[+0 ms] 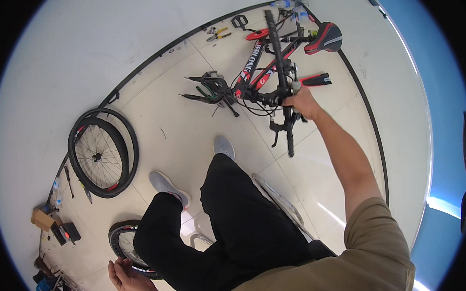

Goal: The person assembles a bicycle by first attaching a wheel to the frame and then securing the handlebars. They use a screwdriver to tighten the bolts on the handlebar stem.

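Observation:
My right hand [304, 103] is closed around the black handlebar [281, 60] of a bicycle, near the stem. The black and red bicycle frame [253, 66] lies on the floor ahead of me, its fork [210, 90] pointing left with no wheel in it. Its red and black saddle [324, 38] is at the far right. Low on the left, my left hand [128, 280] is raised with loosely bent fingers apart and nothing visible in them. A spoked wheel with a tyre [124, 241] is beside that hand, partly hidden by my left leg.
Another wheel [96, 157] and a loose tyre [134, 144] lean against the left wall. Yellow-handled pliers [219, 37] lie near the far wall. A cardboard box [43, 219] stands at the left. I sit on a metal-framed chair [282, 198]; a red and black mudguard-like piece [316, 80] lies right.

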{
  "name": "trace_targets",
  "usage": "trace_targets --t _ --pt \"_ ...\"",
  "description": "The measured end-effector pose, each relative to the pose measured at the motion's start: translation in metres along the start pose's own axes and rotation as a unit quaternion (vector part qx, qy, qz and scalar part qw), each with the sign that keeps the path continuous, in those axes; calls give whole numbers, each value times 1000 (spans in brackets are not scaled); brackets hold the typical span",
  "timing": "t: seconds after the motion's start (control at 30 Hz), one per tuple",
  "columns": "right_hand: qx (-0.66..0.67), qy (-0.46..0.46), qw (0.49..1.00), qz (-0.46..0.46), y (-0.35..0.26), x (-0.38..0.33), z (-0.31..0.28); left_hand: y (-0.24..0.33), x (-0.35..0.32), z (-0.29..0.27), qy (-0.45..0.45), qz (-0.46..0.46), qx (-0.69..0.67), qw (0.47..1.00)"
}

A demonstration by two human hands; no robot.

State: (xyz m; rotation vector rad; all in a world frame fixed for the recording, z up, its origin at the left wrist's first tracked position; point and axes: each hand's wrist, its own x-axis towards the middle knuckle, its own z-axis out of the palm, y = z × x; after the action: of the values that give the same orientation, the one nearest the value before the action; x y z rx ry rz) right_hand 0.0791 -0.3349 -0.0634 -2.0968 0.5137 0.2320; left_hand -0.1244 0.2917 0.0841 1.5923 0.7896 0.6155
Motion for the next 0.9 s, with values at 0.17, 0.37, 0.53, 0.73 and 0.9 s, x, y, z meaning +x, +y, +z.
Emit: trace_targets --t 0.17,0.37,0.53,0.73,0.9 --pt "-102 -62 985 -123 -78 27 7 2 -4 16 11 0 -43 999" --pt "-109 -102 974 -169 -123 49 50 13 -3 54 -38 -10 -133 990" --pt "-90 -63 986 -126 -123 45 61 3 -3 152 -216 -113 -92 966" --pt "9 -29 999 -39 -120 7 59 -55 1 227 -364 -203 -30 908" --pt "184 -12 980 77 -70 -19 39 -91 -6 230 -375 -259 69 887"
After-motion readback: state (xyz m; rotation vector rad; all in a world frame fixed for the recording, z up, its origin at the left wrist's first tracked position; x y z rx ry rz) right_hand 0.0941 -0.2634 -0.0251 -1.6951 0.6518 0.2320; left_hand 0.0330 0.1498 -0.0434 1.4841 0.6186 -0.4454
